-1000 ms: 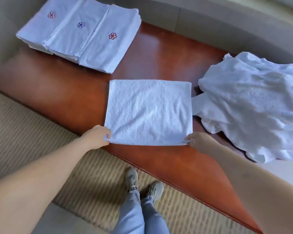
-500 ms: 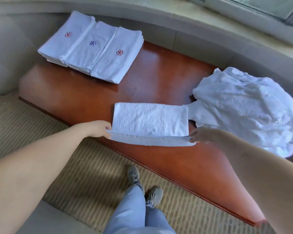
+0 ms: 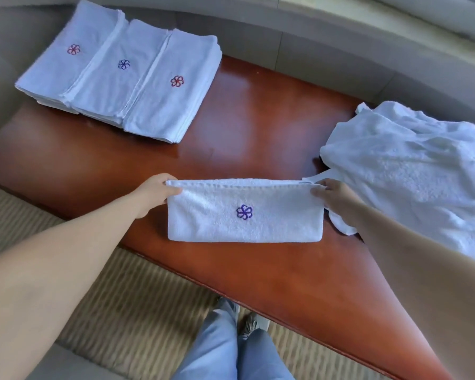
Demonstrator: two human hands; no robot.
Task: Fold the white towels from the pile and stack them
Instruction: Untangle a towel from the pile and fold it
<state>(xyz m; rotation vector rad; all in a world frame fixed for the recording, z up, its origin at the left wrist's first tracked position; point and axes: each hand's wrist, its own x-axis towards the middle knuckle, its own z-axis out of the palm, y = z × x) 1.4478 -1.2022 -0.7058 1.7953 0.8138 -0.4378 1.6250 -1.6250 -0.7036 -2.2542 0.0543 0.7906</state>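
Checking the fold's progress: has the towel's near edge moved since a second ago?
Yes. Both hands, left and right, carried it over the towel, away from the table's near edge.

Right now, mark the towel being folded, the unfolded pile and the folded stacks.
towel being folded [image 3: 272, 223], head view, on its top layer beside the purple flower.
unfolded pile [image 3: 412, 171], head view, on its crumpled middle.
folded stacks [image 3: 148, 105], head view, on the right stack's top towel.

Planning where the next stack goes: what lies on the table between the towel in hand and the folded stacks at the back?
Nothing: in the head view, only bare table separates the towel from the folded stacks.
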